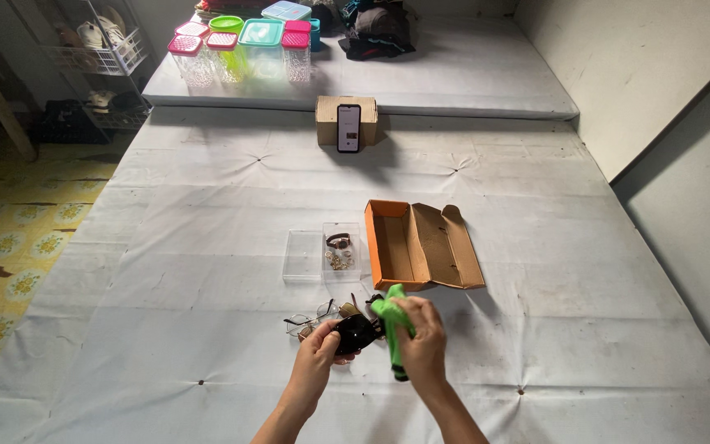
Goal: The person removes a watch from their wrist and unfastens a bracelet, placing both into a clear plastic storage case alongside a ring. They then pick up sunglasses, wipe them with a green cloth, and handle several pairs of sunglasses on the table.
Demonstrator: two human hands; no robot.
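Left hand point(320, 352) gripping dark sunglasses point(355, 333), right hand point(421, 337) clutching green cloth point(389, 316)

1 orange cardboard box point(421, 245) lay open on the white sheet, flaps spread to the right, brown inside. Just left of it sat 1 clear plastic case point(323, 254), lid open flat beside it, small trinkets inside. Farther back, 1 small brown cardboard box point(346, 111) stood at the mattress edge with 1 phone point(348, 127) propped upright against its front, screen lit but too small to read. Behind, a cluster of clear plastic containers point(244, 51) with pink, green and teal lids.
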